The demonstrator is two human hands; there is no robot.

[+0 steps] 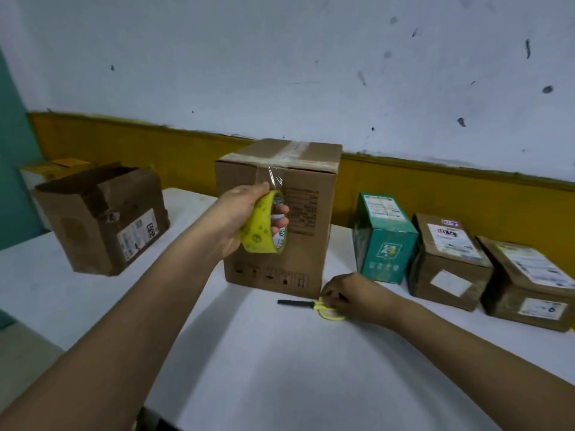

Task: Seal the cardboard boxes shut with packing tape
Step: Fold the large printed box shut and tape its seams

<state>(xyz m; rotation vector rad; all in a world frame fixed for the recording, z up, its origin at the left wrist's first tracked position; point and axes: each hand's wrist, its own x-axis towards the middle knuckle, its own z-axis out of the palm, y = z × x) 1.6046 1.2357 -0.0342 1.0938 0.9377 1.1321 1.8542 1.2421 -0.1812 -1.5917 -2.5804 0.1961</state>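
1. The fingers [280,210] of the left hand [238,213] curl through the core of the yellow tape roll [259,233], holding it before the near face of the tall middle box [308,194].
2. The right hand [348,295] grips the yellow handles of the scissors [325,310], which lie on the table [249,362] by that box's near right corner.
3. A clear strip [275,178] runs from the taped top seam down to the roll, so cutting looks like the step in hand.
4. Next: lift the scissors and snip the taut strip just above the roll.
5. An open box [102,219] waits at left.

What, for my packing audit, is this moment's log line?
left hand: holds tape roll, strip on box | right hand: grips scissors on table | strip uncut
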